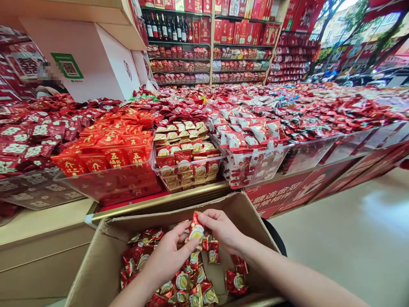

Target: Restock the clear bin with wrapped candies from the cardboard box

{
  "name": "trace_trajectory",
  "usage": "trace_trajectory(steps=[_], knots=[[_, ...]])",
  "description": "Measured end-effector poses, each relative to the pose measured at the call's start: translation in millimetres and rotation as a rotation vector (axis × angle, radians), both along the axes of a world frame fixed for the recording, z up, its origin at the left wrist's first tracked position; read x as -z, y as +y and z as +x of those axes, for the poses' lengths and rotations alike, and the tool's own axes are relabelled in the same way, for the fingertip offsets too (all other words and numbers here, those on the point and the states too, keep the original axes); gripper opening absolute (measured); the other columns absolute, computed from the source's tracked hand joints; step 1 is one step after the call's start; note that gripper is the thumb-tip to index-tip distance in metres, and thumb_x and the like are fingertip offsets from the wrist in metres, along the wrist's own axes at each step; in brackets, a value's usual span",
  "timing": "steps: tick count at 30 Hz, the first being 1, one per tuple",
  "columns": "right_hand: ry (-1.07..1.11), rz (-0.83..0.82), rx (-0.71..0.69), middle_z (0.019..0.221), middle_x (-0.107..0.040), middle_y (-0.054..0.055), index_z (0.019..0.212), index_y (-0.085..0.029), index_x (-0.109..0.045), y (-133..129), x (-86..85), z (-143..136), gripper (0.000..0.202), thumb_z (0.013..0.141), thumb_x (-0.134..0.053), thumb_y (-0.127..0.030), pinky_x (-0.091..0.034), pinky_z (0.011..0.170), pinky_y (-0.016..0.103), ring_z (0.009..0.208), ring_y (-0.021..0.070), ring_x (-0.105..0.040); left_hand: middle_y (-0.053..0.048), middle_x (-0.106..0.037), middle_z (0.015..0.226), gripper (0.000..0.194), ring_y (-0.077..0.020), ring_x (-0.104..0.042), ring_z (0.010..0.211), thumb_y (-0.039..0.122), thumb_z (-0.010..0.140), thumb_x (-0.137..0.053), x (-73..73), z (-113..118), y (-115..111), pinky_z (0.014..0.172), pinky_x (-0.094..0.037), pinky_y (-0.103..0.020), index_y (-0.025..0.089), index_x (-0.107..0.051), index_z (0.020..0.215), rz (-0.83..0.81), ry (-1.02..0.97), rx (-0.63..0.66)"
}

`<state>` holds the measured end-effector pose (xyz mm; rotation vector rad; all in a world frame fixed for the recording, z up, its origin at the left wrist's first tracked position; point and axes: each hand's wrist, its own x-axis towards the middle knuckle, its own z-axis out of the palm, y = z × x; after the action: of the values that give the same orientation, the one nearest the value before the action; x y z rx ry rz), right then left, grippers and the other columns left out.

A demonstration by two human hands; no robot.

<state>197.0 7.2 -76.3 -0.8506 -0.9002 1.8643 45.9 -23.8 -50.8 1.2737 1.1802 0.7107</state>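
Over an open cardboard box (92,260), my two hands pinch one small red-and-gold wrapped candy (196,230) between them. My left hand (171,251) grips its lower end, with the thumb across the wrapper. At its upper end, my right hand (220,228) closes thumb and fingers on it. Below lie many loose candies (183,279) in matching wrappers, heaped on the left and middle of the box floor, with a few (236,281) at the right. Just beyond the box, a clear plastic bin (188,164) holds rows of similar candies.
Left of that bin are orange-red packets (111,145) and dark red packets (28,136); on the right, white-and-red packets (252,132). A gold-edged counter (179,196) borders the box. Shelves with bottles (166,27) stand behind. A white case with a green QR sign (67,67) rises back left.
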Motion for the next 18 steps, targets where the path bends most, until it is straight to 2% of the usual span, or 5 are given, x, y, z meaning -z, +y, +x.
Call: trace_trajectory(steps=[3,7,12,15,18], knots=[[-0.06,0.022,-0.012,0.053,-0.052,-0.003,0.06,-0.012,-0.059,0,2.4,0,0.031,0.059,-0.066,-0.042,-0.029,0.047,0.019,0.046,0.0045,-0.038,-0.007,-0.063,0.106,0.052,-0.0185,-0.058,0.088,0.035,0.072,-0.057,5.3,2,-2,0.075,-0.046,-0.027,0.015,-0.046,0.119,0.034,0.027,-0.003],[-0.126,0.079,-0.025,0.052,-0.053,-0.002,0.062,-0.013,-0.061,1,6.6,4,0.03,0.061,-0.064,-0.042,-0.029,0.047,0.02,0.045,0.0046,-0.039,-0.006,-0.065,0.102,0.055,-0.0168,-0.06,0.074,0.034,0.076,-0.051,7.7,0,-2,0.058,-0.046,-0.024,0.016,-0.038,0.126,0.027,0.096,0.028],[-0.43,0.419,-0.069,0.059,-0.06,0.001,0.066,-0.016,-0.064,5,1.2,12,0.022,0.068,-0.059,-0.037,-0.037,0.053,0.023,0.053,0.0097,-0.048,-0.006,-0.063,0.105,0.045,-0.0191,-0.058,0.086,0.031,0.075,-0.052,6.4,-6,-1,0.077,-0.044,-0.028,0.019,-0.048,0.118,0.133,0.15,0.082],[-0.661,0.762,-0.04,0.063,-0.063,0.003,0.071,-0.017,-0.067,5,-22.7,20,0.019,0.073,-0.055,-0.032,-0.039,0.055,0.023,0.057,0.0118,-0.053,-0.004,-0.067,0.085,0.039,-0.0183,-0.06,0.073,0.032,0.078,-0.048,3.8,-6,-2,0.068,-0.046,-0.028,0.017,-0.05,0.114,0.137,0.177,0.112],[-0.787,1.06,0.05,0.067,-0.064,0.003,0.078,-0.018,-0.066,8,-66.2,31,0.016,0.076,-0.053,-0.027,-0.04,0.058,0.022,0.062,0.0117,-0.055,-0.003,-0.065,0.072,0.037,-0.0167,-0.059,0.067,0.031,0.08,-0.045,2.3,-7,-1,0.065,-0.045,-0.026,0.013,-0.05,0.111,0.162,0.196,0.134]])
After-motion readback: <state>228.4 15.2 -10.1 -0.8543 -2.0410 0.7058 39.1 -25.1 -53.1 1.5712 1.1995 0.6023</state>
